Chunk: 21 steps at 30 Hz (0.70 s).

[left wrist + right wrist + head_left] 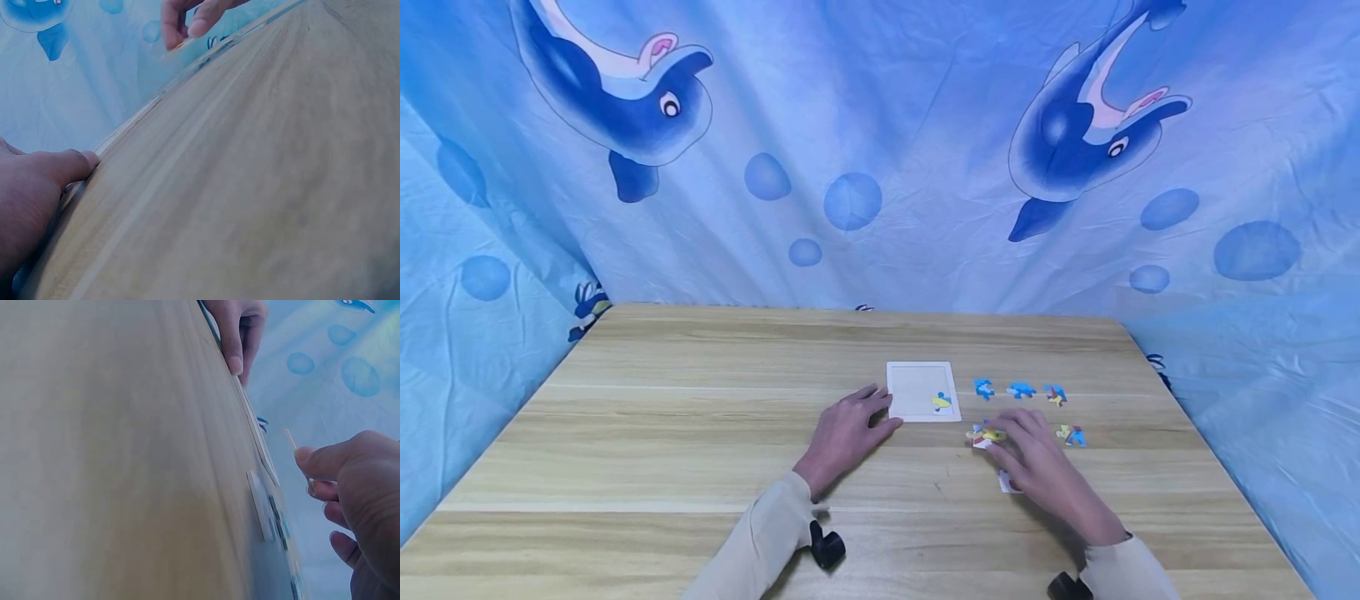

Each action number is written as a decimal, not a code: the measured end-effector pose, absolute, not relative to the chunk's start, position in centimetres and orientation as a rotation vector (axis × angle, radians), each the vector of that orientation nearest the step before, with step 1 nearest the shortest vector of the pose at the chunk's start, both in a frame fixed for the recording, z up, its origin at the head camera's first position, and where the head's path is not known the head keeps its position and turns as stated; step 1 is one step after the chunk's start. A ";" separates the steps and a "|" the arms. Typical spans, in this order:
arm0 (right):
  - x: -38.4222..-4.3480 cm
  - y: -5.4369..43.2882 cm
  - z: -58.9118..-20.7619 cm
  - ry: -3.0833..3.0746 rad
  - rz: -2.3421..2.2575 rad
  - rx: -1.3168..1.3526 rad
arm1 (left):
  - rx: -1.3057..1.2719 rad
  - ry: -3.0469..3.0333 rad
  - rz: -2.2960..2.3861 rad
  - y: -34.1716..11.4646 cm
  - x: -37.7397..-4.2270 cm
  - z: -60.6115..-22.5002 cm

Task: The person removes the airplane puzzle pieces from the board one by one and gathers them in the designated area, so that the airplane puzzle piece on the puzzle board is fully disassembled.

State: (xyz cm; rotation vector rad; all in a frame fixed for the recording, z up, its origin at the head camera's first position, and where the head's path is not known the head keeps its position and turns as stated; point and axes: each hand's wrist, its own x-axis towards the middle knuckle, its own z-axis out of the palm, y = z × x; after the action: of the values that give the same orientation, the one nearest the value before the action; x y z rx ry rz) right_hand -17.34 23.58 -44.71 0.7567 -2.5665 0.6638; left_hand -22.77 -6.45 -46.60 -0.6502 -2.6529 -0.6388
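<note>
A square white puzzle tray (920, 417) lies on the table, with one yellow and blue puzzle piece (942, 402) in its lower right corner. My left hand (847, 429) rests at the tray's left side, thumb at the near left corner and fingers along the left edge. Between thumb and fingers, my right hand (1041, 467) pinches a colourful puzzle piece (289, 439) above the table, right of the tray; the right wrist view shows it edge-on. Partly under the right hand lies a whitish piece (1007, 482).
Blue pieces (983, 388), (1021, 390) and a blue and yellow piece (1056, 394) lie in a row right of the tray. A multicoloured piece (1071, 435) sits nearer, beyond the right hand. Dolphin-printed cloth (925, 250) hangs behind the wooden table (700, 467).
</note>
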 end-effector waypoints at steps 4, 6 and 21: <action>-16.6 24.5 -44.7 -2.569 0.649 0.721 | -0.651 -2.651 -0.637 -6.4 -22.8 -46.7; -16.3 25.0 -44.8 -2.560 0.640 0.709 | -0.652 -2.650 -0.631 -6.4 -22.9 -46.7; -14.2 28.4 -44.8 -2.603 0.594 0.623 | -0.671 -2.641 -0.630 -6.5 -22.7 -46.6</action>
State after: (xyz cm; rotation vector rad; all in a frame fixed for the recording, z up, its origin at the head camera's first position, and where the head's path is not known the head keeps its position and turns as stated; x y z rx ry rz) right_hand -14.21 28.38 -44.81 0.6235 -2.6025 0.5942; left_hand -22.75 -6.46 -46.56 -0.6712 -2.6414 -0.6299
